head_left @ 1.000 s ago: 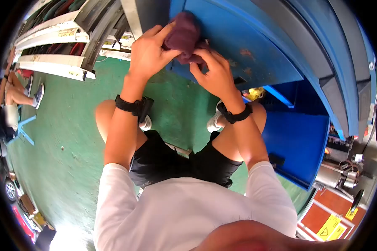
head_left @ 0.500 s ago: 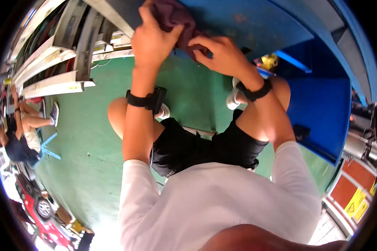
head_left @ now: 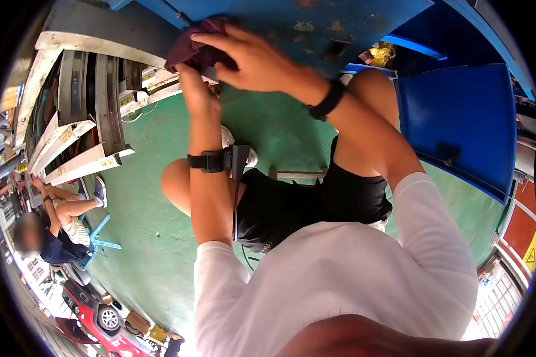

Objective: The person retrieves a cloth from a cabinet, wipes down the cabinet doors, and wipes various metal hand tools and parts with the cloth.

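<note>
A dark maroon cloth (head_left: pixel 203 52) lies bunched on the left part of the blue worktop (head_left: pixel 280 21), by its edge. My left hand (head_left: pixel 199 95) reaches up from below and is closed on the cloth; its fingertips are hidden in the folds. From the right comes my right hand (head_left: pixel 253 62), open, its fingers stretched out over the cloth and its thumb apart from them. A black strap circles each wrist, and the left one carries a dark box-like device (head_left: pixel 239 162).
Metal racks with long profiles (head_left: pixel 83 134) stand close on my left. To the right hangs a blue panel (head_left: pixel 458 125) beside an open compartment holding a yellow bundle (head_left: pixel 382 55). Another person (head_left: pixel 65 238) sits on a blue stool further left. A red car (head_left: pixel 104 327) is beyond.
Both hands and the cloth have moved left along the worktop. My right hand has crossed over toward the left, and its curled fingers have straightened over the cloth. My view has shifted slightly.
</note>
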Tool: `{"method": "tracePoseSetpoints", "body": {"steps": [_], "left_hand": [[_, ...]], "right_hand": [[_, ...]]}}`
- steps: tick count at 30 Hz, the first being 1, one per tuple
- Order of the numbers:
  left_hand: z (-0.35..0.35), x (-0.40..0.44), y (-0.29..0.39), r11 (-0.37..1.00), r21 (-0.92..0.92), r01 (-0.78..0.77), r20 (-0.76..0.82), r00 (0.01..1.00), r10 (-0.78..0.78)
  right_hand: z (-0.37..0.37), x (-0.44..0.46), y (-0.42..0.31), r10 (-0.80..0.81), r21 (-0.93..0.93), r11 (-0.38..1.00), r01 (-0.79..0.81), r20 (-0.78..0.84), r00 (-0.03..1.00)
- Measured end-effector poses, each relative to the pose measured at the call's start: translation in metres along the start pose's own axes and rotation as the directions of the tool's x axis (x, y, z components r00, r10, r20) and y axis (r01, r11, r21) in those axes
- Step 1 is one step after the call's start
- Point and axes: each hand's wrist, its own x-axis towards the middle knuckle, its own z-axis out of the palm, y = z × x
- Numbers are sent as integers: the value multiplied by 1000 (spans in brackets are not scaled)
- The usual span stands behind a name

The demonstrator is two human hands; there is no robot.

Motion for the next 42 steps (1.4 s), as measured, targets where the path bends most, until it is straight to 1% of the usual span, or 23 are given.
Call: {"method": "tracePoseSetpoints", "body": {"steps": [3,5,7,8,11,13,14,17,21,22,23,25,26,28,29,30,31,32,33,35,38,40,42], "left_hand": [[-9,10,6,997,-61,-37,-3,999,37],[-15,14,7,969,-156,-193,-11,981,193],[-13,11,19,972,-153,-180,-7,983,181],[-15,15,20,979,-137,-150,9,988,153],[-6,19,17,987,-143,-73,-45,997,68],[5,13,14,962,-260,85,-40,994,-99],[7,10,14,962,-202,186,-98,973,-209],[0,17,-15,984,-120,132,-84,986,-143],[13,-4,-12,971,-2,239,148,960,-236],[14,-4,-9,983,-40,179,316,936,-157],[17,-9,-9,980,-62,191,312,936,-162],[24,-19,7,786,-497,367,615,788,20],[33,-25,9,784,-509,354,599,800,28],[57,-36,9,599,-630,495,748,594,296],[61,-36,4,599,-640,482,739,598,309],[64,-38,-7,747,-538,390,733,654,186],[65,-38,-19,865,-398,307,697,714,67],[62,-34,-28,975,-99,201,686,723,-79],[65,-34,-31,975,-106,194,691,720,-68],[71,-37,-35,946,292,-144,802,576,-160],[75,-39,-76,926,356,-127,750,630,-202],[82,-47,-68,919,380,-108,716,663,-218],[84,-50,-50,938,252,-236,860,499,-105]], "right_hand": [[13,4,-3,51,-33,998,-53,-55,997],[15,6,0,91,-16,996,-92,-71,993],[11,7,5,76,30,997,-76,-3,997],[10,3,4,144,42,988,-148,78,986],[17,-6,25,139,-2,990,-141,195,971],[17,-9,30,140,-16,990,-140,212,967],[17,-11,33,141,-28,990,-138,228,963],[-1,-15,36,148,-132,985,-113,289,946],[-57,-5,17,336,-298,929,-220,425,841],[-63,-9,16,193,-225,963,-146,203,960],[-66,-12,11,39,-160,986,-46,-44,998],[-91,-11,-10,-69,-151,988,39,-194,979],[-100,-13,-11,-101,-163,985,62,-242,965],[-109,-18,-15,-146,-162,981,103,-281,948],[-112,-23,-17,-15,-130,991,-22,-282,959],[-116,-29,-15,115,-104,983,-148,-278,954],[-122,-37,-9,101,-109,985,-135,-275,956],[-128,-48,-1,163,-181,966,-183,-120,979],[-131,-59,7,236,-260,940,-221,30,971],[-132,-81,18,274,-370,902,-222,94,957],[-134,-107,29,432,-440,854,-279,298,851],[-142,-106,26,398,-481,841,-248,239,885],[-146,-108,25,311,-521,824,-222,89,946]]}}
